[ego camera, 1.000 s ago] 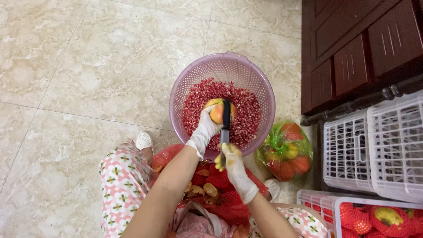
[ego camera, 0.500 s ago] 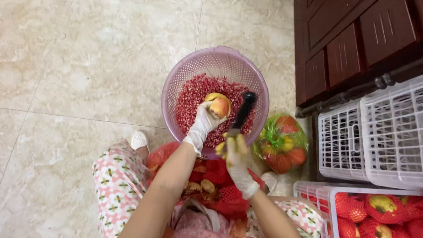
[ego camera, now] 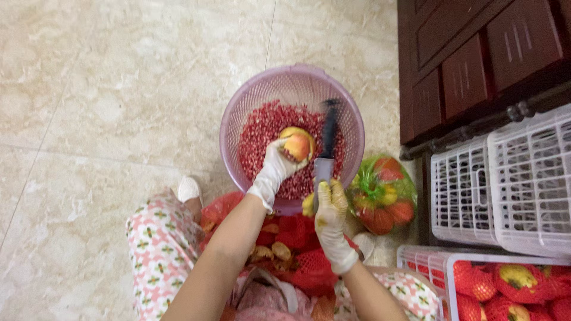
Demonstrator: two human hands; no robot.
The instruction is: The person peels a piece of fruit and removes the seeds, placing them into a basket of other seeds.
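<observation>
1. A purple basket (ego camera: 238,113) of red seeds sits at centre frame.
2. The gloved left hand (ego camera: 275,169) grips a pomegranate half (ego camera: 297,144) over the seeds.
3. The gloved right hand (ego camera: 331,209) clasps a blurred dark-headed tool (ego camera: 327,142) beside the fruit.

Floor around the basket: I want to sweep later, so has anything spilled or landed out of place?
Nothing stands out. The red seeds sit inside the purple basket; peel scraps lie on the red mesh by the knees.
</observation>
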